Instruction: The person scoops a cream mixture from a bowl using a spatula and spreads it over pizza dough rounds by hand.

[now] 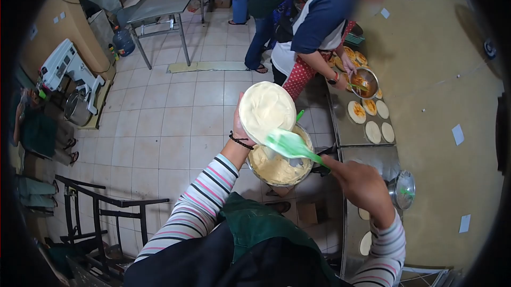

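Observation:
On my raised left hand (238, 123) rests a flat round dough base (259, 95) with pale cream over its top. The fingers underneath are mostly hidden. My right hand (362, 188) is closed around the handle of a green spatula (290, 144), whose cream-smeared blade touches the lower right edge of the round. Just below both hands is a metal bowl (285, 185) of pale yellow cream (271, 165). Another green handle (300, 115) sticks up at the bowl's far rim.
At right runs a metal table (362, 135) with several rounds, some topped with orange sauce. A co-worker (324, 26) bends over it with a sauce bowl (371, 75). A smaller metal bowl (403, 190) sits nearer. Left are a black metal frame (120, 202) and a mixer (69, 68).

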Demonstrator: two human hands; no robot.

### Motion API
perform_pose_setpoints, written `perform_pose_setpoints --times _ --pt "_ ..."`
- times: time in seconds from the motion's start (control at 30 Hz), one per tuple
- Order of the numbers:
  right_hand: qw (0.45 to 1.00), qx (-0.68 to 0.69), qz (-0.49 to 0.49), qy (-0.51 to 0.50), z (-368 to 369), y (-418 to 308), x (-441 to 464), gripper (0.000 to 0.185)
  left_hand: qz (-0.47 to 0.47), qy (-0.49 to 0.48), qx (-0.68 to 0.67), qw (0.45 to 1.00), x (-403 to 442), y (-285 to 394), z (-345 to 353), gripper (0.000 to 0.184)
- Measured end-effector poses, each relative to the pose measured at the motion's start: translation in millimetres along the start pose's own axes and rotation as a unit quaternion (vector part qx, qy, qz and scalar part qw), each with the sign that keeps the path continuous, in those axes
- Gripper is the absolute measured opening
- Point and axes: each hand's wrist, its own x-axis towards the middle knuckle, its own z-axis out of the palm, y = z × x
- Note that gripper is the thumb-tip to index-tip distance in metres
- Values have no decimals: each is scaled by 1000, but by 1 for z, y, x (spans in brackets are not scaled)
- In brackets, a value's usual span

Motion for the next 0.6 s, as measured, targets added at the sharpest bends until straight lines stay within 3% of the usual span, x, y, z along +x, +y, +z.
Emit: perform_pose_setpoints --times 0.1,0.17,0.2,0.23,0.3,0.37,0.4,0.43,0.5,0.6 --pt "992 -101 76 25 -9 6 -15 35 17 -8 -1 1000 -1 8 -3 63" --pt "989 -29 57 136 -3 11 -14 40 11 -1 -11 1000 3 2 1 62" --pt "981 7 -23 191 12 11 -9 44 8 6 -19 1000 6 -2 2 61" --pt "981 4 -18 194 14 4 -10 44 2 2 -20 1000 8 -5 1 61" --pt "992 -101 -1 72 17 -9 -13 45 21 -3 -37 999 10 -4 -5 58" --pt "989 -127 4 74 16 9 -23 46 20 -38 -56 997 4 5 1 54" --pt "982 -144 68 104 16 20 -28 47 20 -70 -76 994 3 6 2 50" --pt "969 -159 133 132 17 29 -32 47 20 -69 -76 994 2 5 2 50" --pt "966 -128 138 179 24 33 -34 47 22 -50 -84 995 2 1 1 46" --pt "973 -45 -3 227 57 13 -27 48 39 -72 -82 993 8 -11 -3 46"
